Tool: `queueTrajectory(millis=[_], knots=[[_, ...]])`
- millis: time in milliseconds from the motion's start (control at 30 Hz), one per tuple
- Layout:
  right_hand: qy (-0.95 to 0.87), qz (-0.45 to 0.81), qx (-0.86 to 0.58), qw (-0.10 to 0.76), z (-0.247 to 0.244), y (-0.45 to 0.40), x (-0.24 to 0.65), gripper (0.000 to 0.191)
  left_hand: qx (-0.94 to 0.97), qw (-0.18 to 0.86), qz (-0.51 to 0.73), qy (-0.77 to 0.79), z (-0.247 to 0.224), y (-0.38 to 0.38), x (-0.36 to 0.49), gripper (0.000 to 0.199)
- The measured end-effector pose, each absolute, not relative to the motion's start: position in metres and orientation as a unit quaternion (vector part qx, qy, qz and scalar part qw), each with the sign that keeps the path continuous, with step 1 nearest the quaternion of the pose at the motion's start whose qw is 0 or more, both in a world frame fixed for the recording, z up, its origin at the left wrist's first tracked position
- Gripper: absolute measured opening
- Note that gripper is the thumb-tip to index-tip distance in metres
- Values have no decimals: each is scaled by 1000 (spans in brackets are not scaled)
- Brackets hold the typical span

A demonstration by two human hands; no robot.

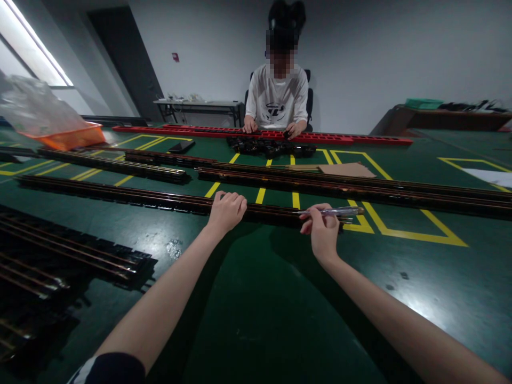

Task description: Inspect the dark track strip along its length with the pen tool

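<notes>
A long dark rail (pixel 160 200) with thin copper-coloured strips lies across the green table in front of me. My left hand (pixel 228 210) is closed over this rail near its middle, the fingertips hidden behind it. Near the rail's right end, my right hand (pixel 325 234) grips a slim screwdriver (pixel 342 211) with a clear handle. Its shaft points left, just above the rail; whether the tip touches is too small to tell. Beyond runs another group of long dark rails (pixel 360 186).
More rails (pixel 80 242) are stacked at the left. Across the table a person (pixel 278 101) handles small parts by a red rack (pixel 336 137) and a black pile (pixel 272 146). An orange basket (pixel 74 137) with plastic bags, a phone (pixel 182 146) and cardboard (pixel 348 169) lie around.
</notes>
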State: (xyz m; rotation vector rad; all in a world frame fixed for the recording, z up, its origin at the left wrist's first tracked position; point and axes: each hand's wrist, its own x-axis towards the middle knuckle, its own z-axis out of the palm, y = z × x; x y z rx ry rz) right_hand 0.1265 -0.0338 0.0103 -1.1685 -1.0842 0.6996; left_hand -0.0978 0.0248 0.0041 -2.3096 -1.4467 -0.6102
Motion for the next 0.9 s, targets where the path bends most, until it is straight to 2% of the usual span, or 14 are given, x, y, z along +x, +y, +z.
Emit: queueTrajectory(millis=[200,633,900], knots=[[-477,304,-511,647,10,-33,126,12,-862,153,-180,-449,3,27,-96,44],[-502,336,-497,623,8,-32,125,17,-802,163,-225,-529,3,29,-97,47],[-518,332,-500,609,11,-35,124,14,-778,150,-214,-572,6,26,-98,47]])
